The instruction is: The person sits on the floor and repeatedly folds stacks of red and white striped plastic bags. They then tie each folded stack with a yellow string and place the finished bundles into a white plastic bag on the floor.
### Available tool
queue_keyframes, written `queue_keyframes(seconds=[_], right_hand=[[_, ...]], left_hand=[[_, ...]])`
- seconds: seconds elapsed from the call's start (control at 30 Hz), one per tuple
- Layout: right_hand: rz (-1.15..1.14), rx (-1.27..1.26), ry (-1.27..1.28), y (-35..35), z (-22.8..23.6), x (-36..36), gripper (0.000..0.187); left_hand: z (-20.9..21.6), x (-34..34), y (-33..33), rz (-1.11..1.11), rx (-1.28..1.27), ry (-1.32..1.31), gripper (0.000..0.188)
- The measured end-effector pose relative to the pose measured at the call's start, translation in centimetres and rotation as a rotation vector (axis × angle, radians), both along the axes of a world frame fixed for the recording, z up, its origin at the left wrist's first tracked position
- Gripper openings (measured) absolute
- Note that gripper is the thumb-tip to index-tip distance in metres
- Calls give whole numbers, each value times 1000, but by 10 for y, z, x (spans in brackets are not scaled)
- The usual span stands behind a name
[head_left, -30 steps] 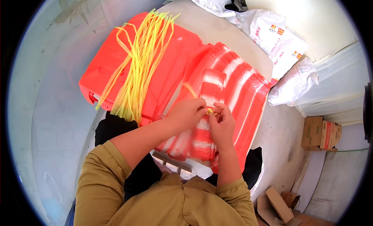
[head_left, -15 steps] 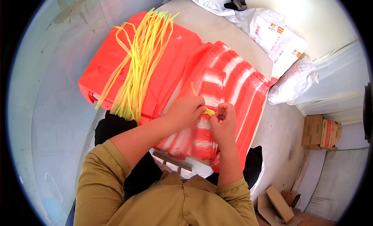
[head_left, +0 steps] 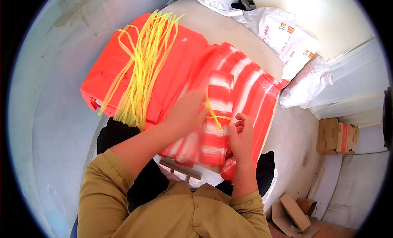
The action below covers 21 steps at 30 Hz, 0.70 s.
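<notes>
A narrow folded bundle of red-and-white striped plastic bags (head_left: 217,146) lies lengthwise in front of me. Around its middle runs a yellow tie strip (head_left: 217,117), crossed or knotted on top with its loose ends sticking out. At the bundle's left edge is my left hand (head_left: 186,112), smeared by motion, so its grip cannot be made out. My right hand (head_left: 242,135) is just to the right of the knot, fingers loosely bent and thumb apart, with nothing seen in it. Beneath the bundle spreads a wider layer of striped red plastic bags (head_left: 256,88).
A pile of long yellow strips (head_left: 149,70) rests on a stack of plain red plastic bags (head_left: 110,62) at the left. Beyond the table (head_left: 208,19) lie white sacks (head_left: 278,27) and a dark glove (head_left: 244,2). Cardboard boxes (head_left: 329,136) stand on the right.
Both hands have come away from the knot they were pinching: the left has moved left, the right slightly right and down. The knot and strip ends now show. The whole view has shifted slightly.
</notes>
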State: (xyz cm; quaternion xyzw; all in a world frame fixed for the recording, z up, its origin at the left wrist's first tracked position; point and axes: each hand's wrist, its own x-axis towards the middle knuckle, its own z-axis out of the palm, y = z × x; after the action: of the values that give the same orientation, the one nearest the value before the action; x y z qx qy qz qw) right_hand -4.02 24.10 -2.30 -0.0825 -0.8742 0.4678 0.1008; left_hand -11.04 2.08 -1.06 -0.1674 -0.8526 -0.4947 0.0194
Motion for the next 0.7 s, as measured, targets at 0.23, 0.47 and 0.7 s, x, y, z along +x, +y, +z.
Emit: queue_keyframes(seconds=[0.23, 0.47, 0.7], right_hand=[[55, -220, -129, -2, 8, 5, 55], [289, -59, 27, -32, 67, 9, 58], [49, -702, -274, -32, 4, 31, 81]], left_hand=[[0, 18, 0, -272, 101, -359, 32], [-9, 12, -9, -182, 822, -1053, 43], [-6, 14, 7, -93, 882, -1079, 40]])
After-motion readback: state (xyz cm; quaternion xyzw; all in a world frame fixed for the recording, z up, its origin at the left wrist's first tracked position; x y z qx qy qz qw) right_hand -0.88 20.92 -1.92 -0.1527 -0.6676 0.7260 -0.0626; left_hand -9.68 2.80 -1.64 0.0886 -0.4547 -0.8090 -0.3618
